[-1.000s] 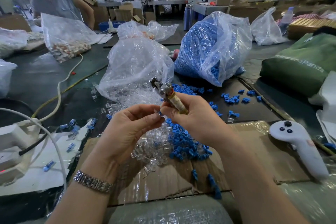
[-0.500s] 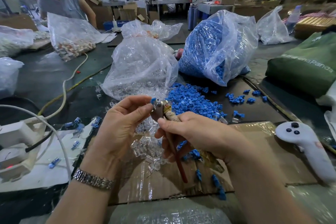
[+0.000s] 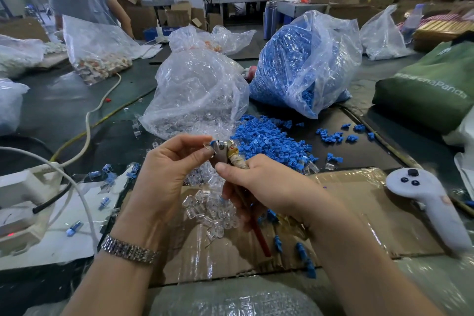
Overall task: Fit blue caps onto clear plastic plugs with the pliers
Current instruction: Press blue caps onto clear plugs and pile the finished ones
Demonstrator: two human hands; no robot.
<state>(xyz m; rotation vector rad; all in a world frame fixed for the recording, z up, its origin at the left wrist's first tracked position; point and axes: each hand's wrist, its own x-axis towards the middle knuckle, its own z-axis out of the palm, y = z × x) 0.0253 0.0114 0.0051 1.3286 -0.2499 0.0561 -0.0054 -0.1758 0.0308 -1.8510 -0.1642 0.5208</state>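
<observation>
Over the cardboard sheet (image 3: 359, 213), the right hand (image 3: 266, 185) grips the pliers (image 3: 225, 154), fingers wrapped round the handles. The left hand (image 3: 169, 169) pinches a blue cap (image 3: 213, 143) at their head. Beyond, loose blue caps (image 3: 266, 136) lie scattered by the bag of clear plugs (image 3: 197, 95).

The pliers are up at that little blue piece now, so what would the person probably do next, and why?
Probably squeeze the pliers. The right hand grips their handles, and the left hand pinches a blue cap with a clear plug at the pliers' head, so pressing should seat the cap.
</observation>
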